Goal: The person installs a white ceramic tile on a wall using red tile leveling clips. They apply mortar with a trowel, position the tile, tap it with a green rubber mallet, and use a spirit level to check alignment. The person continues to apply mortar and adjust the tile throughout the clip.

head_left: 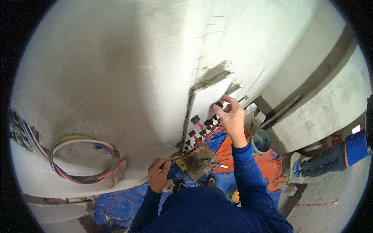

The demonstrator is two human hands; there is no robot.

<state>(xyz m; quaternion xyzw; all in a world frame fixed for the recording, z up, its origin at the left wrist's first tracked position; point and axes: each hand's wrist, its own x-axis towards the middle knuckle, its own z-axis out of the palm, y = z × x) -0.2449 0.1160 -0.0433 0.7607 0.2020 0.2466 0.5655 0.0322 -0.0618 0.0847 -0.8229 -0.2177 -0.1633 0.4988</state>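
A white tile (208, 95) is set against the wall, with grey mortar showing round its top and left edges. Along its right and lower edge runs a row of red tile-levelling clips with black knobs (195, 119). My right hand (233, 118) is at the upper end of this row, thumb and fingers closed round a black knob (218, 105). Lower down, my left hand (158, 174) is held near the wall with its fingers curled in a pinch. Whatever may be between those fingers is too small to make out. Just right of it is a yellow spirit level (179, 163).
A coil of coloured cables (83, 178) hangs from the wall at left. Blue sheeting (116, 206) and orange sheeting (268, 167) cover the floor. A bucket (261, 141) stands right of my forearm. Another person (330, 157) in blue stands at far right.
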